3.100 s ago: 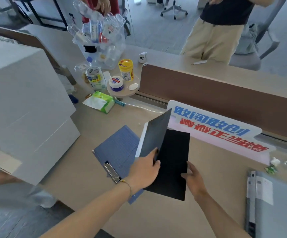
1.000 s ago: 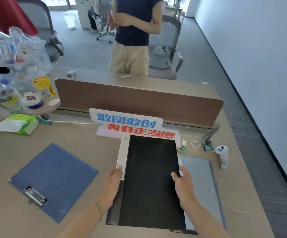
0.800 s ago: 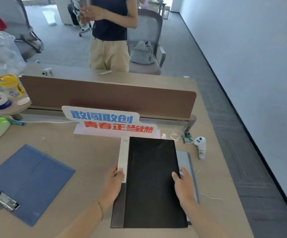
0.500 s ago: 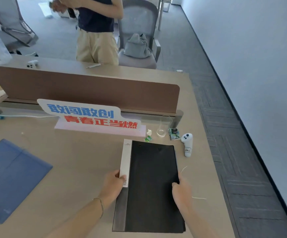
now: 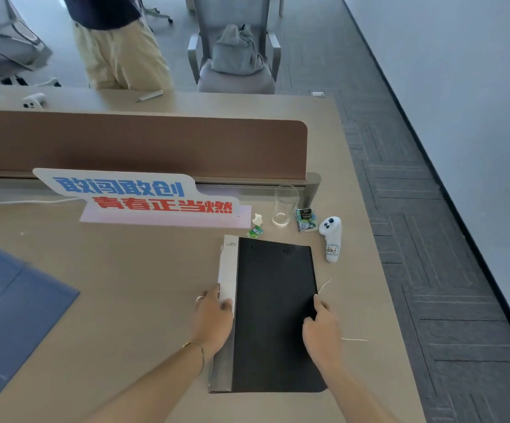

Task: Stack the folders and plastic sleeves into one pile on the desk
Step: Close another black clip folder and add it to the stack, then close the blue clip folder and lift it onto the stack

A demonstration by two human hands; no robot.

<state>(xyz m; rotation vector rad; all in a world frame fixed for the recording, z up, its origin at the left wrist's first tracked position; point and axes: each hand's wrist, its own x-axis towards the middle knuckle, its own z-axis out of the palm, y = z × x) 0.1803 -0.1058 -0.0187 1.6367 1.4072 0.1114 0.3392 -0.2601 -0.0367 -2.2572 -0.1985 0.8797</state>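
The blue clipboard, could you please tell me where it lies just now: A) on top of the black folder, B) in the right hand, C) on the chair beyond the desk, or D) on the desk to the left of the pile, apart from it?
D: the blue clipboard lies flat on the desk, well left of the black folder, with bare desk between them; neither hand touches it.

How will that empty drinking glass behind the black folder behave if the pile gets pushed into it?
The glass stands upright, tall and narrow on the smooth desk, so it would probably tip rather than slide. Being round, it would likely roll once down. It looks thin and clear, so probably fragile. The black folder lies just short of it.
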